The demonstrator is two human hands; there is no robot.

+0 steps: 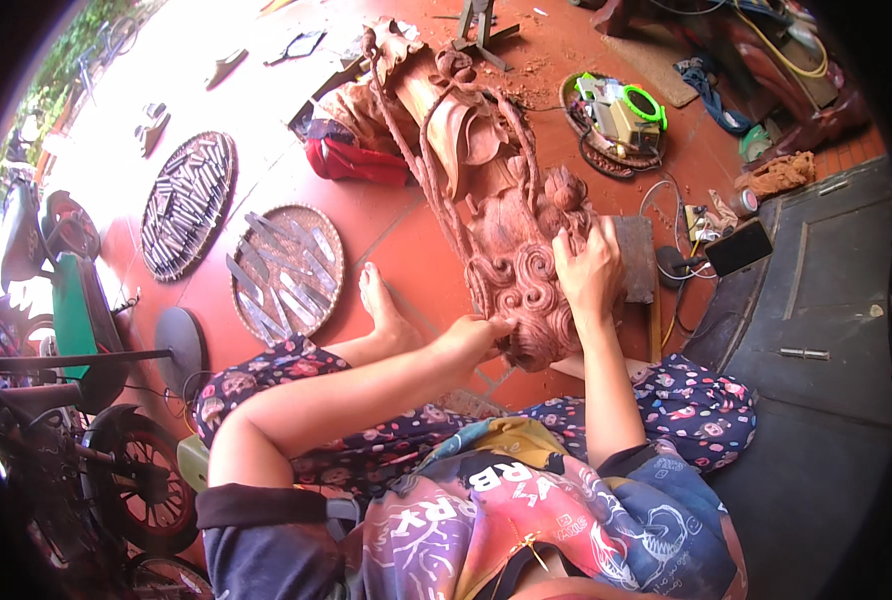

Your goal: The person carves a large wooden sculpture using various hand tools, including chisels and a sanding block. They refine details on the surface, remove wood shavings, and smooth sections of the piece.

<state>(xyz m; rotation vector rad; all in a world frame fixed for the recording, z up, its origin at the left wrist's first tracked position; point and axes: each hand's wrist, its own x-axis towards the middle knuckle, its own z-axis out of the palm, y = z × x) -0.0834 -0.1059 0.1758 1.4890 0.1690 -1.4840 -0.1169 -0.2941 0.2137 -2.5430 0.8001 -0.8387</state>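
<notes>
A large reddish-brown wood carving (526, 290) with swirling curls, round buds and long stems lies in front of me, stretching away from my lap. My left hand (469, 338) grips the lower left side of its curled end, thumb on top and the other fingers mostly hidden. On the right side of the carving, below the round buds (564, 188), my right hand (590, 268) presses with bent fingers. Whether a small piece of something sits under those fingertips I cannot make out. A block (639, 260) stands against the carving's right side.
Two round woven trays, one of chisels (188, 205) and one of flat blades (291, 275), lie at the left. A basket (616, 125) with a green ring is at far right. A phone (739, 247), cables and a dark cabinet (816, 280) stand right; a motorbike (141, 480) left.
</notes>
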